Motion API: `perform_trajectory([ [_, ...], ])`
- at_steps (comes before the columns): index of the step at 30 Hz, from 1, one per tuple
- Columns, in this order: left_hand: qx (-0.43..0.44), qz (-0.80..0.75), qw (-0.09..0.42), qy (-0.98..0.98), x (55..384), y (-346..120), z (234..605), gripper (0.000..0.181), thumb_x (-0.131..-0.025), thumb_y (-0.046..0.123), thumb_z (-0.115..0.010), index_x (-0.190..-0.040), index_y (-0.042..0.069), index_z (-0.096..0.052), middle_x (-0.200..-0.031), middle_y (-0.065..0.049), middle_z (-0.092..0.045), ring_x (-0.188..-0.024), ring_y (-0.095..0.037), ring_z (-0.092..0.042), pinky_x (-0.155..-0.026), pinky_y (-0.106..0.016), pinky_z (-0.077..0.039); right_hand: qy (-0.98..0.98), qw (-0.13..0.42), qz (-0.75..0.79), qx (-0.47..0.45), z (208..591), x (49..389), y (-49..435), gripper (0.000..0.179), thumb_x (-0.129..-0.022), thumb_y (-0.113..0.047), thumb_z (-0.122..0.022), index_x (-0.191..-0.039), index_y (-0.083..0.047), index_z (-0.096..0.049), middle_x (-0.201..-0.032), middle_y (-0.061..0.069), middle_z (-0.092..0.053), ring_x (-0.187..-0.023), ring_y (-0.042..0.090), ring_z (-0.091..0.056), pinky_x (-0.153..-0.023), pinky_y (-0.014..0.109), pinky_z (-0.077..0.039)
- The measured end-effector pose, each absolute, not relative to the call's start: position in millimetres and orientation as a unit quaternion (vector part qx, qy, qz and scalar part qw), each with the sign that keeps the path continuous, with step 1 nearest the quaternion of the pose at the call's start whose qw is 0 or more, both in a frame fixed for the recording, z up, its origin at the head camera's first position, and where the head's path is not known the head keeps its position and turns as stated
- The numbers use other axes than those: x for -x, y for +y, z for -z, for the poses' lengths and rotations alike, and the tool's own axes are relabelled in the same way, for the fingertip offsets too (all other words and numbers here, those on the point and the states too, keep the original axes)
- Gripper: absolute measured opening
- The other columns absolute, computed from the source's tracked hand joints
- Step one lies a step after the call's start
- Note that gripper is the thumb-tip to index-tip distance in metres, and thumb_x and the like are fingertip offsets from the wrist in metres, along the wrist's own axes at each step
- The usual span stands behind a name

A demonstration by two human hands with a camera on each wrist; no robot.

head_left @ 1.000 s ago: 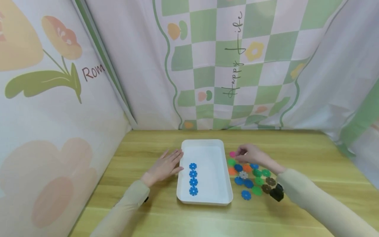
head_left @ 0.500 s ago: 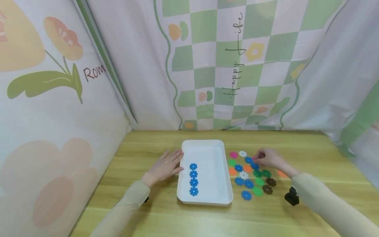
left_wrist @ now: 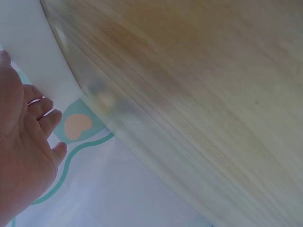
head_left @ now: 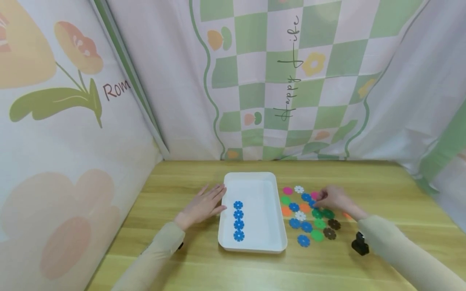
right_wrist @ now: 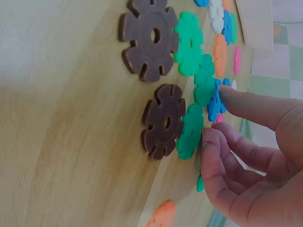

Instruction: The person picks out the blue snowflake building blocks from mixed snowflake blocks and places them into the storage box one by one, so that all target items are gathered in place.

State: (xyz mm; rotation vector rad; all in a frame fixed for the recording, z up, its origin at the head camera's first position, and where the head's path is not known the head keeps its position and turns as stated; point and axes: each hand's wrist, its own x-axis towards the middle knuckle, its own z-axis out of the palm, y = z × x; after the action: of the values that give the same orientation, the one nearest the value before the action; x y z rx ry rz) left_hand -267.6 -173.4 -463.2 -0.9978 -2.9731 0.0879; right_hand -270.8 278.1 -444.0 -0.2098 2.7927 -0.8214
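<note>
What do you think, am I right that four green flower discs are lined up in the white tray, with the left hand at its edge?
Nearly: the head view shows four blue flower discs, not green ones, lined up in the white tray, with the left hand at its edge.

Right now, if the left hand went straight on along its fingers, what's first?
The white tray, at its left rim. The left hand already seems to touch it; a slight gap is hard to rule out.
</note>
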Motion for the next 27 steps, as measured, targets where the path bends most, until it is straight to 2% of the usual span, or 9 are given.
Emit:
perform_trajectory([
  [5,0.318,-0.028,0.004,-0.948,267.9,-173.3,463.7,0.072,-0.104,0.056,-0.029,-0.158,0.010,-0.022,-0.166,-0.007,-0.022,-0.154,-0.024,-0.025,-0.127,-0.052,-0.019,0.956,0.110,0.266,0.064,446.6,272.9,276.2,0.028,-0.079,-0.022,-0.081,-0.086,0.000,-0.066,-0.078,0.007,-0.066,-0.069,0.016,-0.058,-0.060,0.028,-0.049],
  [17,0.320,-0.022,0.008,-0.947,266.8,-173.3,463.0,0.071,-0.104,0.055,-0.032,-0.158,0.009,-0.024,-0.166,-0.008,-0.023,-0.153,-0.025,-0.026,-0.127,-0.052,-0.018,0.955,0.114,0.269,0.061,443.8,272.3,271.3,0.031,-0.077,-0.019,-0.081,-0.090,0.002,-0.061,-0.082,0.010,-0.063,-0.073,0.018,-0.056,-0.062,0.028,-0.049],
  [23,0.319,-0.021,0.009,-0.947,267.4,-173.7,463.7,0.071,-0.105,0.055,-0.032,-0.158,0.009,-0.023,-0.166,-0.007,-0.023,-0.153,-0.025,-0.026,-0.127,-0.052,-0.018,0.943,0.107,0.307,0.069,441.0,271.0,270.2,0.021,-0.081,-0.008,-0.072,-0.093,0.005,-0.060,-0.083,0.011,-0.063,-0.073,0.019,-0.056,-0.062,0.029,-0.048],
  [27,0.317,-0.020,0.008,-0.948,267.1,-174.0,464.1,0.071,-0.105,0.055,-0.031,-0.158,0.009,-0.023,-0.166,-0.007,-0.023,-0.154,-0.025,-0.025,-0.127,-0.051,-0.019,0.941,0.099,0.312,0.087,438.3,272.0,270.6,0.015,-0.085,-0.006,-0.068,-0.092,0.006,-0.060,-0.088,0.015,-0.067,-0.075,0.018,-0.059,-0.062,0.028,-0.051],
])
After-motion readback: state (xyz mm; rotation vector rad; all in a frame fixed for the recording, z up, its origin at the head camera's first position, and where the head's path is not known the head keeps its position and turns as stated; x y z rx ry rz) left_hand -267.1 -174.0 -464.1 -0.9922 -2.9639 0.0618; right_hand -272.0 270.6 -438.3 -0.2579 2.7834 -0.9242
